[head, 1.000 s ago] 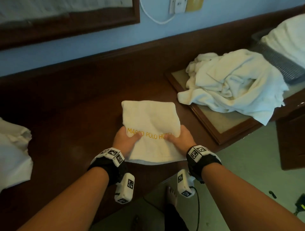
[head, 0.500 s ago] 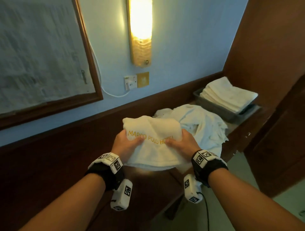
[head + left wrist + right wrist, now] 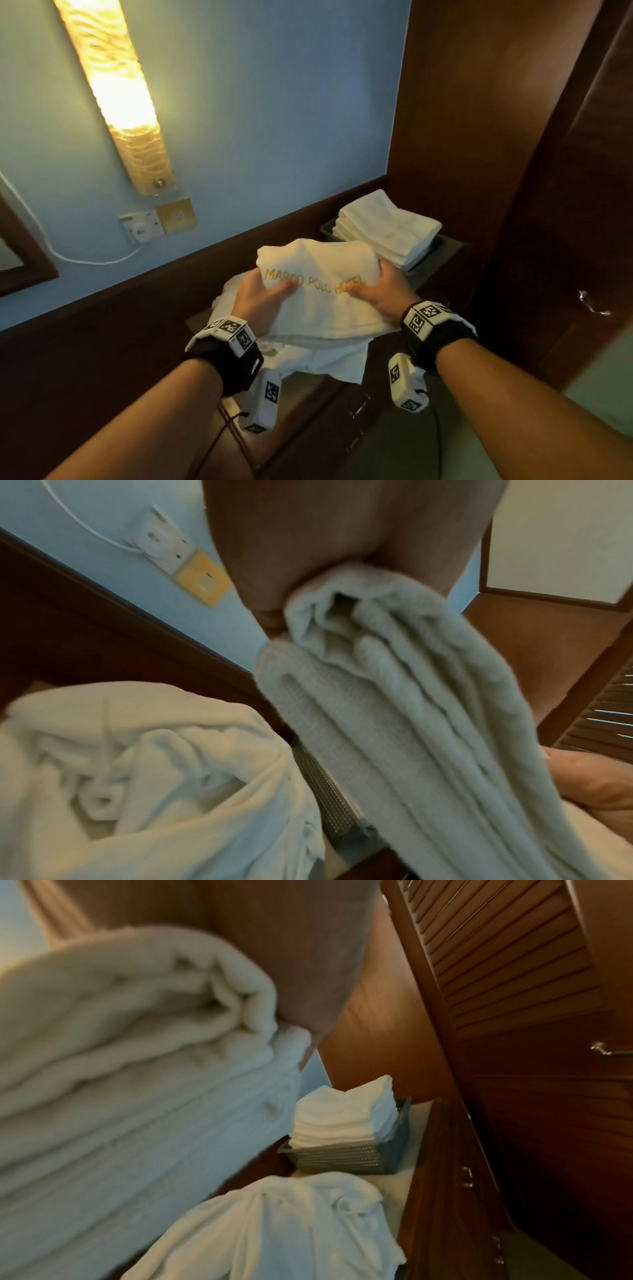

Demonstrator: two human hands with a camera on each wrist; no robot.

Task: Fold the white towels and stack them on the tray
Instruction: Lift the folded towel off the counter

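I hold a folded white towel (image 3: 322, 291) with gold hotel lettering in the air, over a heap of unfolded white towels (image 3: 325, 359). My left hand (image 3: 257, 296) grips its left edge, thumb on top. My right hand (image 3: 378, 294) grips its right edge the same way. Beyond the towel, at the right, a grey mesh tray (image 3: 428, 251) holds a stack of folded white towels (image 3: 387, 226). The left wrist view shows the towel's layered edge (image 3: 394, 696) under my palm. The right wrist view shows the held towel (image 3: 137, 1056), the tray (image 3: 346, 1158) and its stack (image 3: 342, 1112).
A dark wooden counter (image 3: 102, 359) runs along the blue wall, with a lit wall lamp (image 3: 116, 92) and a socket with a white cable (image 3: 140, 228) above it. A louvred wooden cupboard door (image 3: 496, 961) with a metal handle (image 3: 592, 305) stands right of the tray.
The folded towel has been lifted off the counter and carried right, over the heap and towards the tray. Both hands kept their grip throughout.
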